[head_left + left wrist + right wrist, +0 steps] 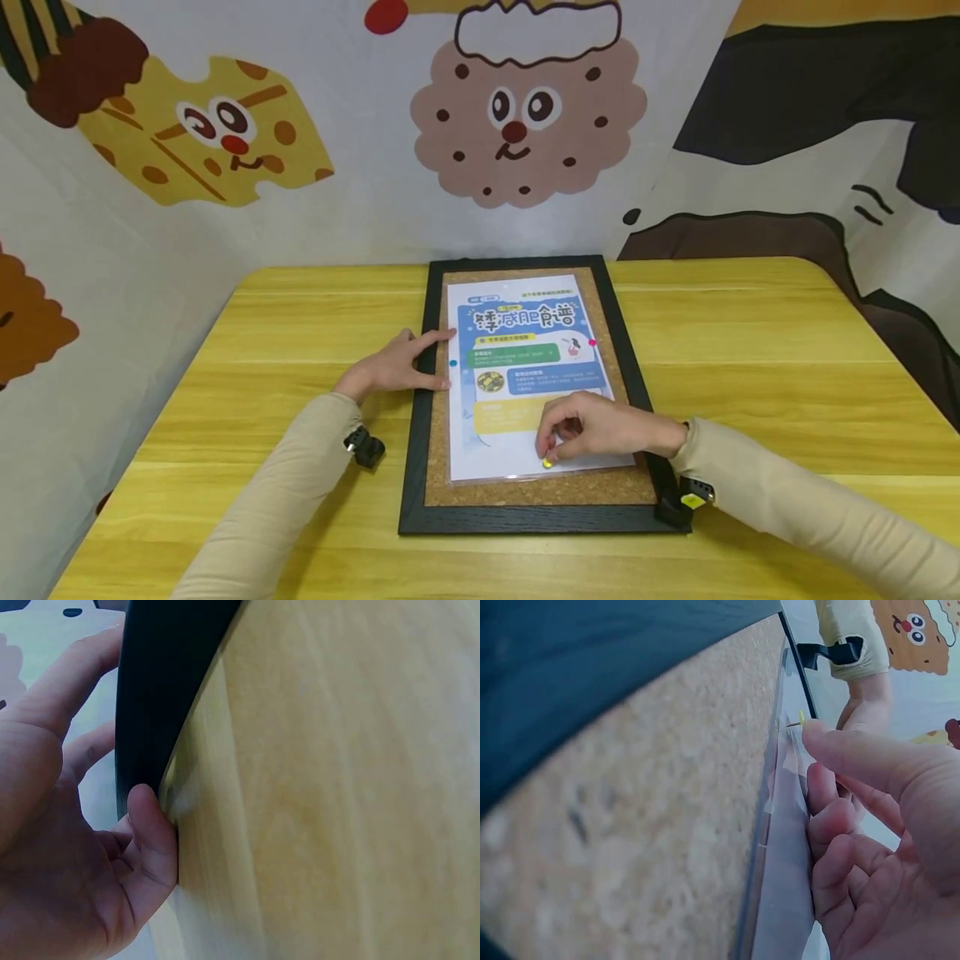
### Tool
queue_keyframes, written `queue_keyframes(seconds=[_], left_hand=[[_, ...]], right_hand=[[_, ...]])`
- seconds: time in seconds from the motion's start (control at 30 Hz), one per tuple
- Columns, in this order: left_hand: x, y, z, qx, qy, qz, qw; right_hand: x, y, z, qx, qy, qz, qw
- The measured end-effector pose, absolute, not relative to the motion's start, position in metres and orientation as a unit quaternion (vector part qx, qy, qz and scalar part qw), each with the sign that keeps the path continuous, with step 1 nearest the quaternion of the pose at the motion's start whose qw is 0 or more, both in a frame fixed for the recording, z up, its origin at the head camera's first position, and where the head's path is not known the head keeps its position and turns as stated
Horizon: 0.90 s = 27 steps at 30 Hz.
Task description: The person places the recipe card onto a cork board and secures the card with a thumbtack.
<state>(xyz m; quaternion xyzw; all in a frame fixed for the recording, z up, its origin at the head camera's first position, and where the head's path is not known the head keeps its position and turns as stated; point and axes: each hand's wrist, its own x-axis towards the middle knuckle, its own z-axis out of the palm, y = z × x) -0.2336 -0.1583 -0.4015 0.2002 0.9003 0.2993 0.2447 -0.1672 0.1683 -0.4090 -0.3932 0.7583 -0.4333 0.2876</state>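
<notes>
A printed sheet (495, 458) in a clear sleeve lies on the cork board (540, 495), inside its black frame (540, 518). Thumb and fingers of my right hand (592, 425) pinch a yellow thumbtack (547, 463) just above the sheet's bottom edge. In the right wrist view the metal point of this yellow thumbtack (802, 718) shows, aimed at the sheet. My left hand (393, 364) rests across the frame's left side, thumb and index finger spread with their tips at the sheet's left edge. Its little finger lies against the frame's outer edge in the left wrist view.
A teal tack (453, 363) sits at the sheet's left edge, between the left fingertips, and a pink tack (592, 342) at its right edge. The board lies on a yellow wooden table (750, 350). A cartoon-printed cloth (360, 225) hangs behind.
</notes>
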Motion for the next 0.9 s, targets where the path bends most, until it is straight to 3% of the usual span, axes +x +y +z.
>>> queue_keyframes(seconds=[0.9], left_hand=[[-0.2328, -0.1563, -0.4009, 0.193, 0.905, 0.294, 0.241]], right_hand=[[-0.1658, 0.1654, -0.4067, -0.383, 0.782, -0.408, 0.275]])
